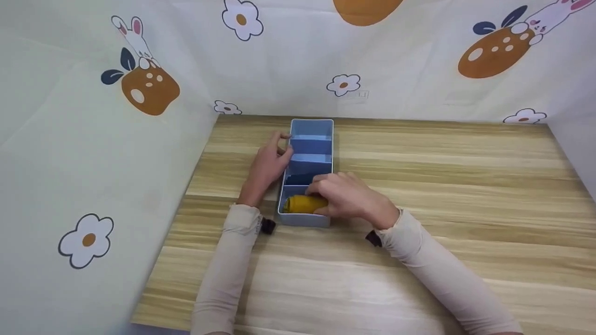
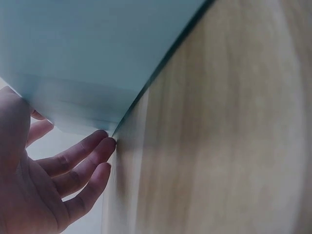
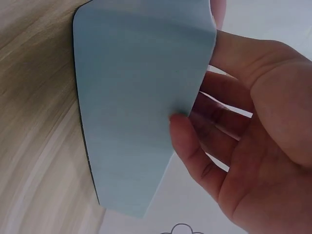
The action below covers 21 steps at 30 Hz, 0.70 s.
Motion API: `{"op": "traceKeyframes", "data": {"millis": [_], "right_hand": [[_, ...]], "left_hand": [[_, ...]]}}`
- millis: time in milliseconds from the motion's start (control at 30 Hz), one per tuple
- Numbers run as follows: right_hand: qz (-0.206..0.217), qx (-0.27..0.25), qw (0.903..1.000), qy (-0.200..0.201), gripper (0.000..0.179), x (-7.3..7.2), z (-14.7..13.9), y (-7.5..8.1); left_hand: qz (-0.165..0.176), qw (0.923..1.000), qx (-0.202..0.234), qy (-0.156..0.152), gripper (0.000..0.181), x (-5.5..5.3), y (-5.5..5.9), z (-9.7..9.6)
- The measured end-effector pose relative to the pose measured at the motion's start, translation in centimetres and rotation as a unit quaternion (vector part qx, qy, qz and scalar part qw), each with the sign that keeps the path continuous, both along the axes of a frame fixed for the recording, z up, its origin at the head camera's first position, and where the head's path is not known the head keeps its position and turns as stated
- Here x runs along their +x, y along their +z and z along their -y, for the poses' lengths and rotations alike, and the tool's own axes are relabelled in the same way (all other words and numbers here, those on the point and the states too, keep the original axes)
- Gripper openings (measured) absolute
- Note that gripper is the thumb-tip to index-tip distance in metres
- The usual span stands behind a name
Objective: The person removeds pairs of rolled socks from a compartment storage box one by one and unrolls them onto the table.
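- In the head view, the blue box (image 1: 305, 220) stands on the wooden desk (image 1: 442, 195), close to the far edge and nearer to the left edge than to the right one.
- The box has four compartments in a row; the yellow roll (image 1: 300, 204) lies in the one nearest to the desk's near edge, and a dark thing (image 1: 298, 179) is in the next one.
- The right hand (image 1: 351, 196) pinches the right end of the yellow roll, with fingers bent around it.
- The left hand (image 1: 267, 163) touches the left wall of the box, with thumb and forefinger apart.
- Behind the far edge there hangs a printed sheet (image 1: 396, 60).
- In the left wrist view, the fingers are slightly spread and loosely bent; two tips touch the box near its bottom.
- In the right wrist view, one fingertip rests on the outside wall; the other tips are hidden behind it.
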State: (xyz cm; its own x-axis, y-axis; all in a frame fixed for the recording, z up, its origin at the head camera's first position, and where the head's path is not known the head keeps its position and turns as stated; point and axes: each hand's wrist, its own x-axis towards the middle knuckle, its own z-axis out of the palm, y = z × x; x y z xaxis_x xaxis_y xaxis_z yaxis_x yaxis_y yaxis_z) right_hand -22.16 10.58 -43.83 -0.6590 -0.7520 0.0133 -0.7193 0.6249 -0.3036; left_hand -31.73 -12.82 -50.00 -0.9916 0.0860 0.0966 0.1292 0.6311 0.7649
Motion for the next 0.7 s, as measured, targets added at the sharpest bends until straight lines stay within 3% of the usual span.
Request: {"op": "traceKeyframes", "data": {"millis": [300, 700], "right_hand": [[-0.028, -0.029, 0.9992, 0.004, 0.042, -0.1, -0.8, -0.5], [0.032, -0.1, 0.9941, -0.027, 0.044, 0.2, -1.6, -0.4]], "left_hand": [[-0.003, 1.0, 0.001, -0.007, 0.04, 0.0, 0.0, 0.2], [0.013, 0.9999, 0.0, -0.001, 0.038, 0.2, 0.2, 0.0]]}}
